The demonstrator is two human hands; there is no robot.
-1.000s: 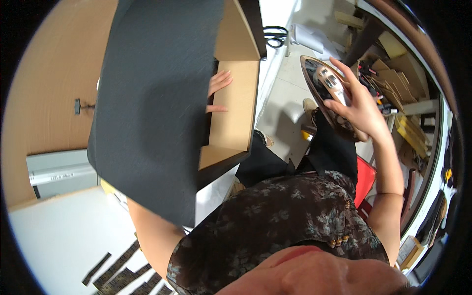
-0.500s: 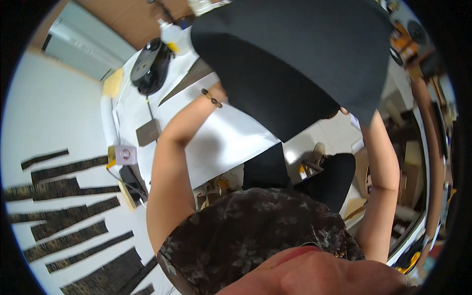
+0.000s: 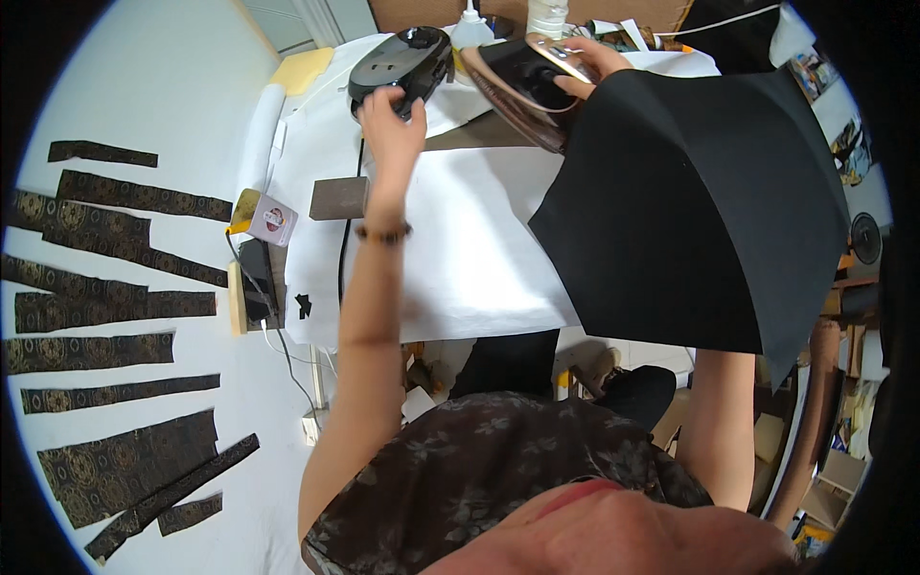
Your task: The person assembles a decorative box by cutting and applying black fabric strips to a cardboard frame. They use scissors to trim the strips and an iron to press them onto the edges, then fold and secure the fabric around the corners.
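Note:
My left hand (image 3: 393, 139), a bracelet at its wrist, reaches to the front edge of a glossy black base (image 3: 401, 65). Its slightly blurred fingers are bent and apart, with nothing visible between them. To the right, my right hand (image 3: 602, 65) is closed round the handle of a clothes iron (image 3: 522, 81) with a dark shiny body and copper-coloured trim. The iron is tilted. A large, stiff black sheet (image 3: 661, 220) drapes over my right arm and hides its wrist and most of the forearm; whether that hand also grips the sheet, I cannot tell.
White paper (image 3: 460, 230) covers the table. Left of my forearm are a grey-brown block (image 3: 338, 198), a small open tin (image 3: 264, 218) and a phone (image 3: 257, 278). A nozzle bottle (image 3: 471, 36) stands behind. Several patterned fabric strips (image 3: 125, 350) lie at far left.
My left hand has left the black sheet and moved to the glossy base. The sheet has shifted right and lower. My right hand now holds the iron. The whole view has turned.

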